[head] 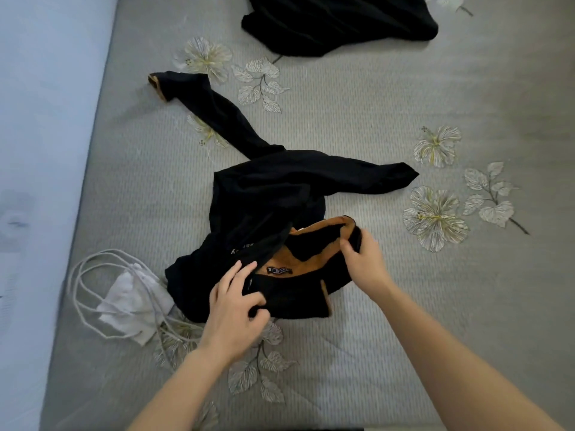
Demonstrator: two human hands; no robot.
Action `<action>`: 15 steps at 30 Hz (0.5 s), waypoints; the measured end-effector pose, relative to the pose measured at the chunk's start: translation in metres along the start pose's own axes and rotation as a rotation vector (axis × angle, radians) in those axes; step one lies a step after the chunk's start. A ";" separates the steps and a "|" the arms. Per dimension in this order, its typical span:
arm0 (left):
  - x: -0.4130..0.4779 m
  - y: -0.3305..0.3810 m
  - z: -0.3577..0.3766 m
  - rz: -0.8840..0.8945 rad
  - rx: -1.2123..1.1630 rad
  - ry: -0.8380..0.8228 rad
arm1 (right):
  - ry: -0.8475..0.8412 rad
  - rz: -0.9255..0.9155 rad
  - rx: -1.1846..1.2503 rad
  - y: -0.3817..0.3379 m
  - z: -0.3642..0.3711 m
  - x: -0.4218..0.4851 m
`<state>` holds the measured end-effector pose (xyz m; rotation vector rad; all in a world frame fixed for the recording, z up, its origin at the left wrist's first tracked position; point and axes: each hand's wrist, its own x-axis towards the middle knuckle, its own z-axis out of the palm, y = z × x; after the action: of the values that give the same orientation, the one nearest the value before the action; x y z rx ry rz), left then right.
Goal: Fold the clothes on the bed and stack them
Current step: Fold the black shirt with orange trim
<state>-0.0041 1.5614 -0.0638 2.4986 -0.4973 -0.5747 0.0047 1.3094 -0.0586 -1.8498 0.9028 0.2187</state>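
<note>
A crumpled black garment point(264, 206) with tan fleece lining lies in the middle of the bed, one sleeve stretched to the far left and another to the right. Its opening faces me, showing the tan lining and a small label. My left hand point(233, 309) grips the near black edge of that opening, fingers curled into the cloth. My right hand point(364, 259) pinches the right rim of the opening, where black meets tan. A second black garment point(339, 23) lies bunched at the far edge of the bed.
A grey bedspread point(404, 306) with embroidered flowers covers the bed. A white cloth item with long cords point(124, 300) lies at the near left, partly under the black garment. The bed's left edge meets a pale wall or floor point(40, 119).
</note>
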 end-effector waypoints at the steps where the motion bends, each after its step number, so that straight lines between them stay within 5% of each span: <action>1: -0.008 -0.004 -0.006 0.051 -0.013 0.047 | 0.053 -0.109 -0.087 -0.004 -0.007 -0.007; 3: -0.027 -0.019 -0.013 0.134 0.053 0.059 | 0.045 -0.412 -0.399 -0.006 -0.021 -0.018; 5: -0.041 -0.031 -0.018 0.061 0.209 -0.148 | -0.268 -0.556 -0.696 -0.001 -0.027 -0.026; 7: -0.047 -0.034 -0.022 -0.130 0.397 -0.410 | -0.670 -0.403 -0.865 0.007 -0.025 -0.031; 9: -0.043 -0.030 -0.018 -0.272 0.512 -0.511 | -0.798 -0.186 -0.720 0.010 -0.020 -0.034; 12: -0.030 -0.012 -0.010 -0.355 0.283 -0.212 | -0.302 -0.036 -0.225 0.015 -0.003 -0.021; 15: -0.002 0.006 0.004 -0.660 -0.370 -0.004 | 0.069 0.161 -0.126 0.023 0.016 0.001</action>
<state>-0.0095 1.5559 -0.0622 2.2613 0.4276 -0.8243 -0.0064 1.3179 -0.0827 -1.9103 1.1092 0.3193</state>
